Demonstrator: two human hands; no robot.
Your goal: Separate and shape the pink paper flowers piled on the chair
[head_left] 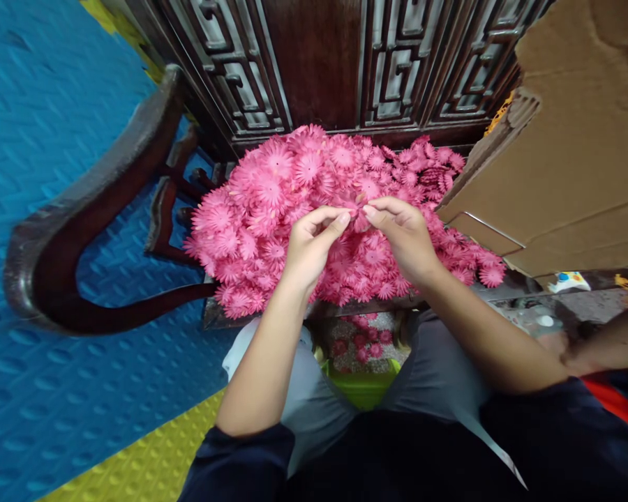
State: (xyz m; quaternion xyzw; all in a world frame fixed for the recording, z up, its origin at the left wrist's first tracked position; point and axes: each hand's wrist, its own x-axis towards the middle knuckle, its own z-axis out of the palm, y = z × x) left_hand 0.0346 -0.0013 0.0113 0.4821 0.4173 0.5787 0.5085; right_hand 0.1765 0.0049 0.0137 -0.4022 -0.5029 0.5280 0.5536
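My left hand (314,237) and my right hand (400,226) meet over a heap of pink artificial flowers (256,216). Thumb and forefinger of each hand pinch a pink flower (352,203) between them, with its edges partly covered by the fingertips. The heap spreads over a dark wooden bench seat (340,310), fuller blossoms on the left and smaller, flatter ones toward the right. Both hands are above the pile, and the flower in them blends with the pink behind it.
A curved dark armrest (99,174) stands at the left and a carved wooden back (314,63) behind. On the right leans a large cardboard sheet (570,153). Several fallen flowers (363,338) lie on the floor near a green stool (363,387). Another person's arm (615,335) is at far right.
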